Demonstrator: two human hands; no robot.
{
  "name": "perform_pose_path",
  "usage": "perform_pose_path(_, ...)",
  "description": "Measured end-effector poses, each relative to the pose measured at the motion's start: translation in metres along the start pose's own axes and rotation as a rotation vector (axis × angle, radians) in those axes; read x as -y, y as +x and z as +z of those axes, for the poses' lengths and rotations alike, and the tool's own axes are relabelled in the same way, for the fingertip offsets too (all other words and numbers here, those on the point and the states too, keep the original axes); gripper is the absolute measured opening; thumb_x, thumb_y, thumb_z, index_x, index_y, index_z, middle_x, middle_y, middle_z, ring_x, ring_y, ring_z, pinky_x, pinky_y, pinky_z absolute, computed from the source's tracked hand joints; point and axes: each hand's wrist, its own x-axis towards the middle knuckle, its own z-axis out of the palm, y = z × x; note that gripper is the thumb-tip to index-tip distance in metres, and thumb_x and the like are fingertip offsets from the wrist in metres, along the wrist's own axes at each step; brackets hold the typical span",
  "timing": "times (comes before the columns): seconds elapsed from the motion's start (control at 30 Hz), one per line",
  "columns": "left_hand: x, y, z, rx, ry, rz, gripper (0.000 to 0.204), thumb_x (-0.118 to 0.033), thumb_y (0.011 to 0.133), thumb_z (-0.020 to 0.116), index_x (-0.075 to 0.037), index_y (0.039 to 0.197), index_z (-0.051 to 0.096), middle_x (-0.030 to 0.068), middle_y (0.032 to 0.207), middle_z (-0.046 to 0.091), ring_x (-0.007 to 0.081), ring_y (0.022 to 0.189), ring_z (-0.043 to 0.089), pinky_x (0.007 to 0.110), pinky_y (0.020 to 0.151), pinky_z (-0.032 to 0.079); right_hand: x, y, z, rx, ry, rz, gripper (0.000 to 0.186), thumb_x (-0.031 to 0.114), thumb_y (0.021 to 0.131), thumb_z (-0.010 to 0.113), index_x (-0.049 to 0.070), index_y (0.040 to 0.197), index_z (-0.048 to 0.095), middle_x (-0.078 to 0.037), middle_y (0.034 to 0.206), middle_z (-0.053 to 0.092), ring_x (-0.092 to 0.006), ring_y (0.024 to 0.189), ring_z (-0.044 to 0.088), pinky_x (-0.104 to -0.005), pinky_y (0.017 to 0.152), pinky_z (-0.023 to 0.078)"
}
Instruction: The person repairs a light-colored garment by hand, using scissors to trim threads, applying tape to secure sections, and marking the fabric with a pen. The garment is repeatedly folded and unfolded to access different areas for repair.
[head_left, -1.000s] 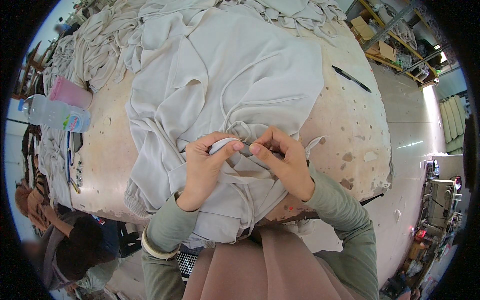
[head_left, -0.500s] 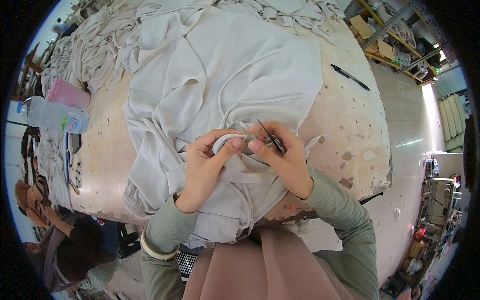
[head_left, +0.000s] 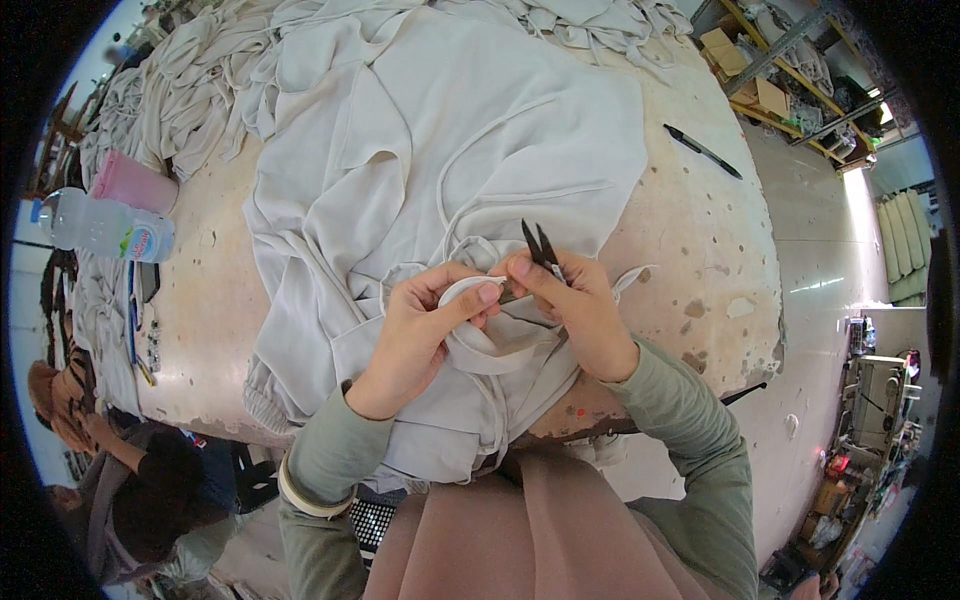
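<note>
My left hand (head_left: 405, 345) pinches a pale grey fabric strip (head_left: 485, 357) that loops down below its fingers. My right hand (head_left: 590, 320) grips small black scissors (head_left: 535, 247), blades upright and slightly apart, while its thumb and forefinger tips are close to the strip's end; whether they touch it I cannot tell. Beneath both hands lies a large, rumpled pale grey garment (head_left: 540, 130) with long thin ties, spread over a worn, spotted table (head_left: 205, 310).
Piled pale cloth (head_left: 180, 85) covers the back left, near a pink container (head_left: 133, 182) and clear bottle (head_left: 100, 225). A black pen (head_left: 700, 150) lies at right. A co-worker (head_left: 130, 500) is at lower left; shelving (head_left: 790, 70) stands beyond the table.
The scissors in my right hand have swung up from low between the fingers to blades standing upright. My left hand and the strip have shifted slightly right.
</note>
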Motion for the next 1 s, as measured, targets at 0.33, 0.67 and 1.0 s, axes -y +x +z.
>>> perform_pose_path(0.33,0.0,-0.001,0.0,-0.032,-0.009,-0.028,0.019,-0.016,0.084,0.07,-0.001,0.094,0.066,-0.0009,0.073,0.058,0.0027,0.061,0.042,0.019,0.055,0.031,-0.01,0.0,0.004,-0.06,-0.247,-0.223,0.025,0.021,0.09,0.064,-0.001,0.101,0.061,-0.002,0.086,0.063,-0.0065,0.078,0.056,-0.0221,0.07,0.047)
perform_pose_path(0.67,-0.002,0.001,-0.001,-0.059,-0.083,-0.055,0.015,-0.017,0.087,0.063,-0.003,0.093,0.063,-0.0073,0.059,0.04,0.0028,0.053,0.032,0.02,0.051,0.024,-0.015,-0.002,0.007,-0.136,-0.455,-0.341,0.023,0.025,0.091,0.061,0.004,0.098,0.057,-0.005,0.076,0.061,-0.0089,0.067,0.052,-0.0241,0.059,0.042)
perform_pose_path(1.0,-0.001,0.003,-0.006,-0.007,-0.239,-0.092,0.011,-0.017,0.089,0.061,-0.008,0.095,0.06,-0.0091,0.059,0.035,0.0014,0.052,0.029,0.019,0.05,0.021,-0.013,-0.007,0.012,-0.165,-0.519,-0.316,0.019,0.019,0.089,0.065,0.003,0.094,0.058,0.0,0.07,0.055,-0.0047,0.064,0.046,-0.0201,0.058,0.037)
